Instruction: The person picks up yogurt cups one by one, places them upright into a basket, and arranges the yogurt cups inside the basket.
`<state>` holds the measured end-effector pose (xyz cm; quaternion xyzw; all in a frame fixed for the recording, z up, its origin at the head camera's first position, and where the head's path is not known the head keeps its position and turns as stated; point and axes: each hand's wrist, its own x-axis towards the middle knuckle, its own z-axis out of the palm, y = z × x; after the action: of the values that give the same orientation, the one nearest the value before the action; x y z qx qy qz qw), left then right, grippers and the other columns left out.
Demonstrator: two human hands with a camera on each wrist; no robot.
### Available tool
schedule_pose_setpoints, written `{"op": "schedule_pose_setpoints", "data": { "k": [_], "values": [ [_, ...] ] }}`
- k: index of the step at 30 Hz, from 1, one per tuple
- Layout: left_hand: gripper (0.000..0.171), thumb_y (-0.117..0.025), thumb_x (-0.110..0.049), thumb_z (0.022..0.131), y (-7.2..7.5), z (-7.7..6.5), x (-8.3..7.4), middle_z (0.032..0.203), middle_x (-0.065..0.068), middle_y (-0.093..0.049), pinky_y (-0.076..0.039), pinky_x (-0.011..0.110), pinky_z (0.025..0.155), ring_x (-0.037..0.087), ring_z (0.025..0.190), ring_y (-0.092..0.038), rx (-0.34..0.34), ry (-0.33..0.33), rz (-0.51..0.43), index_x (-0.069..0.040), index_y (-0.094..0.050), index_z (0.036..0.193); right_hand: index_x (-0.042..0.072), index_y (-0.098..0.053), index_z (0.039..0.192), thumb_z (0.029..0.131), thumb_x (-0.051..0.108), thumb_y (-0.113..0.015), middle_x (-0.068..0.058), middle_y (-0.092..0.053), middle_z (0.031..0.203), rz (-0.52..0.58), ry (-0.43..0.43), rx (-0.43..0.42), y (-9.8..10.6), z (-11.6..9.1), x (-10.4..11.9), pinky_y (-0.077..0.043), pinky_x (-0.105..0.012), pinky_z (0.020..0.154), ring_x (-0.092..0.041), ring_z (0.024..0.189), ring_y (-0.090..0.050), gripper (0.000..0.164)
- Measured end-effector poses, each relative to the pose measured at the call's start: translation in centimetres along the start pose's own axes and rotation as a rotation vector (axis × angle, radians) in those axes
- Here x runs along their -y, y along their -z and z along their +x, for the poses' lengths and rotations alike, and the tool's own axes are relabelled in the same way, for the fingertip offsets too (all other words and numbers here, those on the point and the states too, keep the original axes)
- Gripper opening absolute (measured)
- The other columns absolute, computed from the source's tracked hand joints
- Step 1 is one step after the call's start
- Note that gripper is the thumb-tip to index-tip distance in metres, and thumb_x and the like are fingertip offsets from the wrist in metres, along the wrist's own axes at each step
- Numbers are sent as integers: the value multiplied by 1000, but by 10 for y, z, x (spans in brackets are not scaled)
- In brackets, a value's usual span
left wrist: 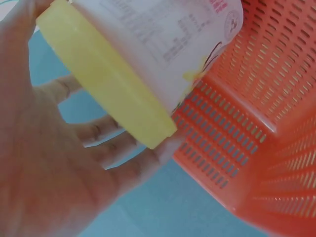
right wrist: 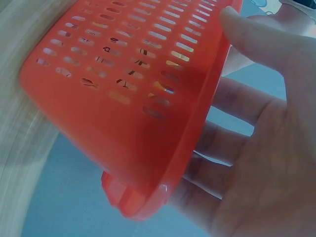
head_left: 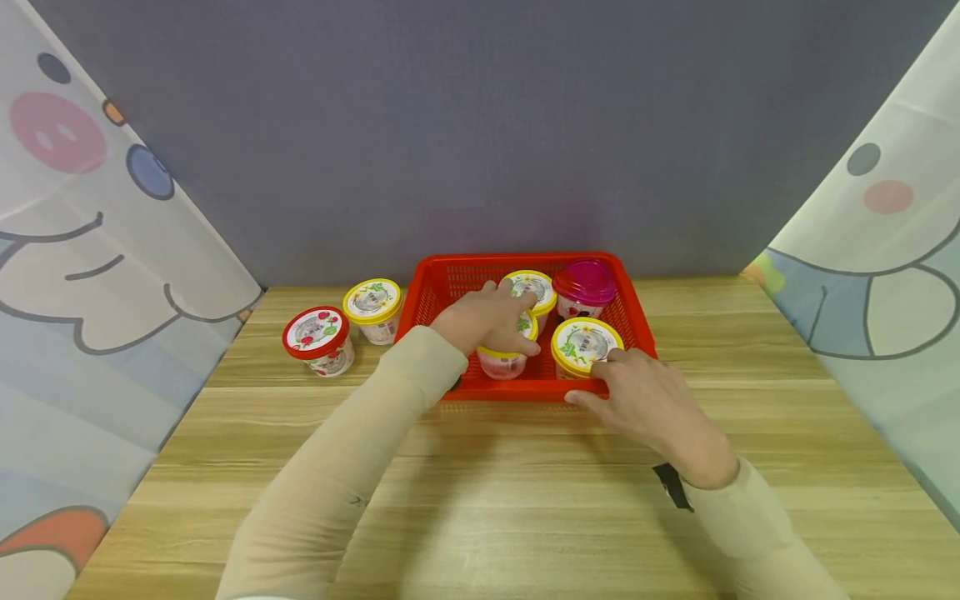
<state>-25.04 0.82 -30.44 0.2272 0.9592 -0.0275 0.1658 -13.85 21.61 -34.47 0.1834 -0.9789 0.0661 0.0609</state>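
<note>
A red perforated basket [head_left: 540, 391] stands on the table with several lidded paper tubs inside. My left hand [head_left: 489, 321] reaches over its left side and grips a yellow-lidded tub [head_left: 504, 367]; the left wrist view shows the fingers spread along the yellow lid [left wrist: 103, 74]. Behind that hand is a second yellow-lidded tub [head_left: 528, 287], partly covered. At the front right corner, my right hand [head_left: 652, 396] holds the basket's rim, thumb [right wrist: 256, 37] outside and fingers inside. Those fingers overlap the edge of another yellow-lidded tub [head_left: 585, 343].
A tub with a magenta lid [head_left: 585, 285] sits in the basket's back right corner. Left of the basket, a red-lidded tub [head_left: 318, 342] and a yellow-lidded tub [head_left: 372, 310] stand on the wooden table [head_left: 540, 500]. A grey panel [head_left: 495, 133] rises behind.
</note>
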Motion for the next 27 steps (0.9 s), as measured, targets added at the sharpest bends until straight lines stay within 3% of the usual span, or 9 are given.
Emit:
{"op": "schedule_pose_setpoints", "data": {
  "k": [6, 13, 20, 27],
  "values": [
    [91, -64, -62, 90, -3, -2, -13, 168, 13, -13, -37, 59, 111, 38, 151, -20, 61, 40, -41, -33, -19, 163, 11, -75, 93, 86, 50, -77, -6, -66, 88, 2, -2, 2, 0, 0, 0, -51, -48, 59, -28, 78, -61, 39],
    [77, -66, -59, 91, -5, -1, -23, 164, 16, -20, -45, 53, 104, 36, 148, -27, 77, 43, -27, -29, -34, 155, 12, -74, 89, 86, 50, -77, -4, -64, 84, -1, 3, -7, -1, -1, 0, -49, -45, 56, -26, 76, -60, 38],
    [88, -65, -60, 91, -7, 2, -29, 169, 14, -10, -38, 54, 112, 37, 153, -17, 120, 75, -34, -31, -22, 163, 14, -73, 87, 86, 51, -77, -3, -64, 83, -4, 1, -9, -1, -1, -1, -48, -44, 55, -26, 75, -60, 38],
    [89, -60, -61, 94, -8, 1, -36, 169, 14, -9, -33, 51, 116, 38, 153, -16, 135, 64, 18, -30, -15, 164, 13, -72, 85, 85, 51, -77, -4, -64, 85, 1, 6, -9, -1, -1, -1, -48, -44, 54, -26, 75, -60, 38]
  ]
}}
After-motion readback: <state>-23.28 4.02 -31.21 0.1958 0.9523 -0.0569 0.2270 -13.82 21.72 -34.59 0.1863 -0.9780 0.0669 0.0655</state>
